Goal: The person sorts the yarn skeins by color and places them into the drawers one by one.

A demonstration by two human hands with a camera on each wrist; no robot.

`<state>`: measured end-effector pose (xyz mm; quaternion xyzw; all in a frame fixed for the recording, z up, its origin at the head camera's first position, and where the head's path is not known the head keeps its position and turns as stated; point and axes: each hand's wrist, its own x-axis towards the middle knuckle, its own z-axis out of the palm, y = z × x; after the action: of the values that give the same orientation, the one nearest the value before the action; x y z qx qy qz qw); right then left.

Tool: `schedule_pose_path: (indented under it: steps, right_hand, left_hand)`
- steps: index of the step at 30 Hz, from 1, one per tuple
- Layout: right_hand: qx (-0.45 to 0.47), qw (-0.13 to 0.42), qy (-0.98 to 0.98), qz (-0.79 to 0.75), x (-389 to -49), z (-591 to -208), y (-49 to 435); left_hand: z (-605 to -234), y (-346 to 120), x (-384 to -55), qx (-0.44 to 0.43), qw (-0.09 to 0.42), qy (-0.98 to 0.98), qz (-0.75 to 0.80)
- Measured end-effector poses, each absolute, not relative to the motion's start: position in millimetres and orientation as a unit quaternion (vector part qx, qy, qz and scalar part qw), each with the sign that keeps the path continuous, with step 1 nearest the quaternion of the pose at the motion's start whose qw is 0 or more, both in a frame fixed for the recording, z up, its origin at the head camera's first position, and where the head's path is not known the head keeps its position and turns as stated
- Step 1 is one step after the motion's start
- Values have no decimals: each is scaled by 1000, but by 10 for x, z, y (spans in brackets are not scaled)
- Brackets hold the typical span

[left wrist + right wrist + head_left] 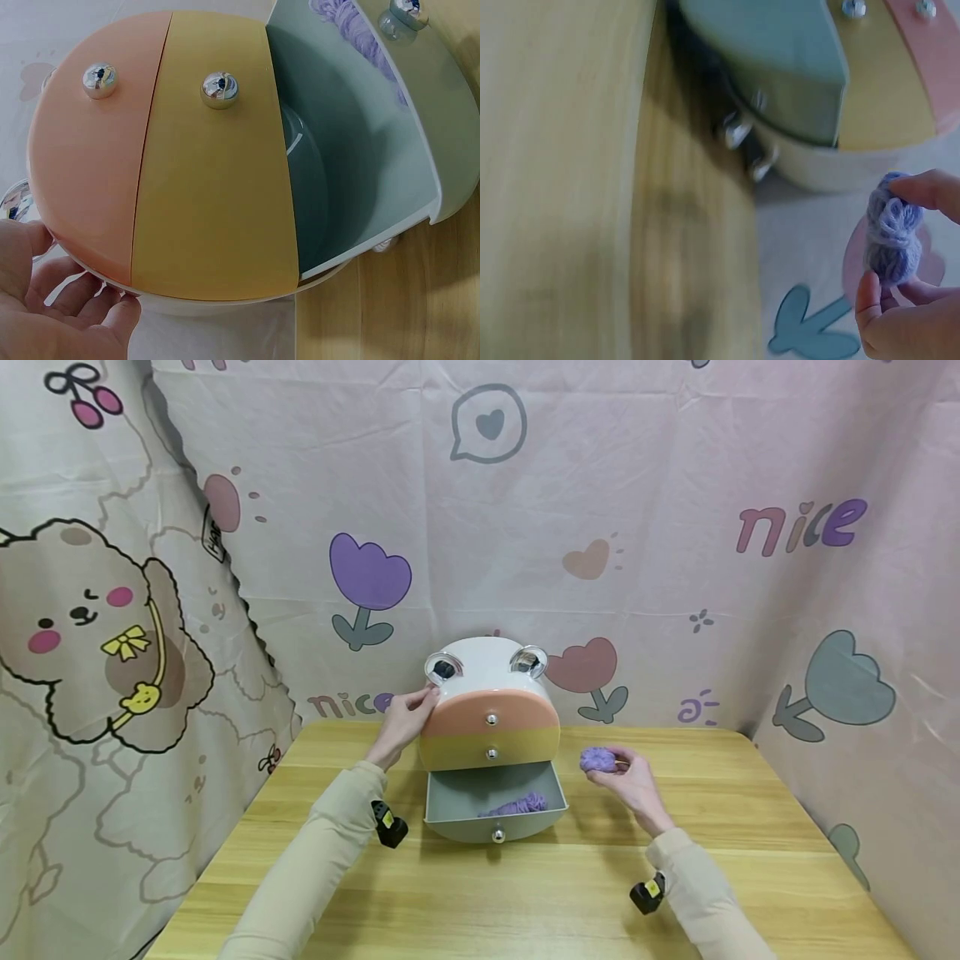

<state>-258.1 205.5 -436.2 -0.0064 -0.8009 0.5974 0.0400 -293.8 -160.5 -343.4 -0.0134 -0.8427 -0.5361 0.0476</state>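
A frog-shaped drawer box point(487, 664) with a white top and two shiny eyes stands on the table. Its orange drawer point(97, 165) and yellow drawer point(217, 180) are closed, while the grey-green bottom drawer point(457, 797) is pulled out. Inside that one lies a purple yarn bundle point(525, 804). My left hand point(405, 722) rests against the box's upper left side, its fingertips point(124, 307) touching the rim beside the orange drawer. To the right of the box, my right hand point(630, 781) pinches a second purple yarn bundle point(892, 232) above the table, apart from the drawer.
The light wooden table point(495, 902) reaches back to a printed cloth point(480, 527) hanging behind the box. Round silver knobs point(497, 836) stick out from the drawer fronts. A black wrist camera point(389, 825) sits at the left sleeve, another black camera point(647, 893) at the right.
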Motion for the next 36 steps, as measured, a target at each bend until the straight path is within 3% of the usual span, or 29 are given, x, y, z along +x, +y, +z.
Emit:
schedule_pose_path:
  steps: [24, 36]
  right_hand:
    - [120, 4, -804, 582, -2429, -4181, 1302]
    - [137, 13, -815, 562, -2429, -4189, 1030]
  left_hand:
    - [-3432, -1603, -2945, -16, 48, -844, -534]
    - [-3434, -1604, -2944, -13, 49, -846, -531]
